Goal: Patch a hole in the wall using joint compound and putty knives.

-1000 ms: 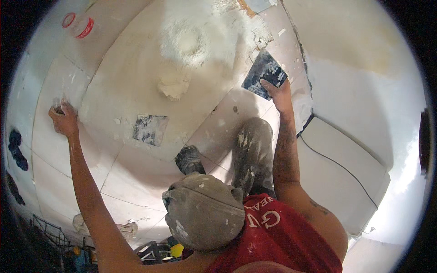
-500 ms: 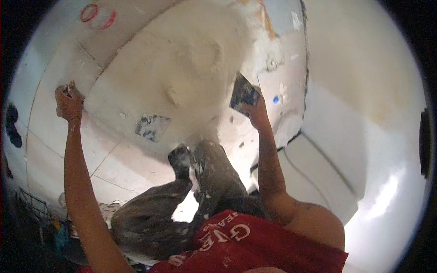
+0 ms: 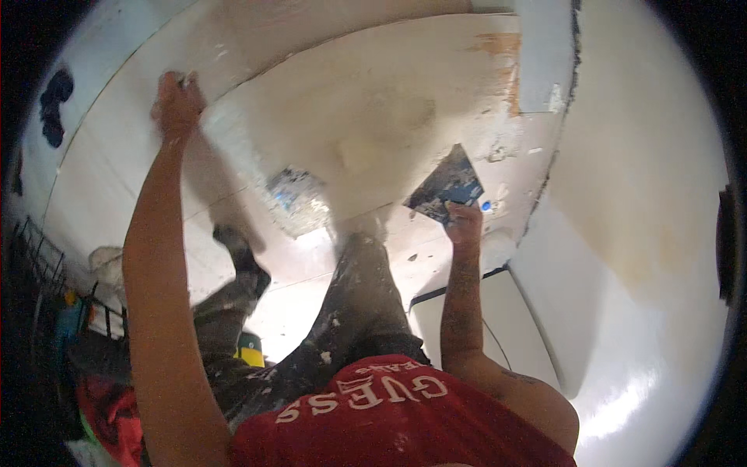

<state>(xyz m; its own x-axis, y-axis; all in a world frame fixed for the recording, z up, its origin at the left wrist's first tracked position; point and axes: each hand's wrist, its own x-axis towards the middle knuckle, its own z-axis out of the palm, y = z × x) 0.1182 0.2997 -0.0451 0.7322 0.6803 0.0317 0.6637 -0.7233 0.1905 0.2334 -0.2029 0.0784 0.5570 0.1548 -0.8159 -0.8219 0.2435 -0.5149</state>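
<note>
My right hand (image 3: 465, 222) is closed on the lower edge of a dark, flat scraper blade (image 3: 451, 185) smeared with pale plaster. Its blade points away from me, over the dusty light surface. Out to the far left is my left hand (image 3: 179, 109), its fingers curled in; blur hides what they may hold. Between the hands lies a second flat, plaster-smeared plate (image 3: 299, 201). Beyond it, pale powder (image 3: 362, 148) is spread over the large beige surface (image 3: 311, 86). My dusty trouser leg (image 3: 354, 280) shows in the middle.
A smooth white wall (image 3: 638, 194) curves along the right side. Near my right arm is a white panel (image 3: 498, 319) with a dark edge, and a small blue cap (image 3: 487, 206). A dark wire rack (image 3: 39, 265), red cloth (image 3: 117, 416) and a yellow-green container (image 3: 250, 350) are at lower left.
The whole view has shifted. My left hand is farther up and right in the picture, my right hand lower and right, with the scraper blade turned. My legs have moved apart.
</note>
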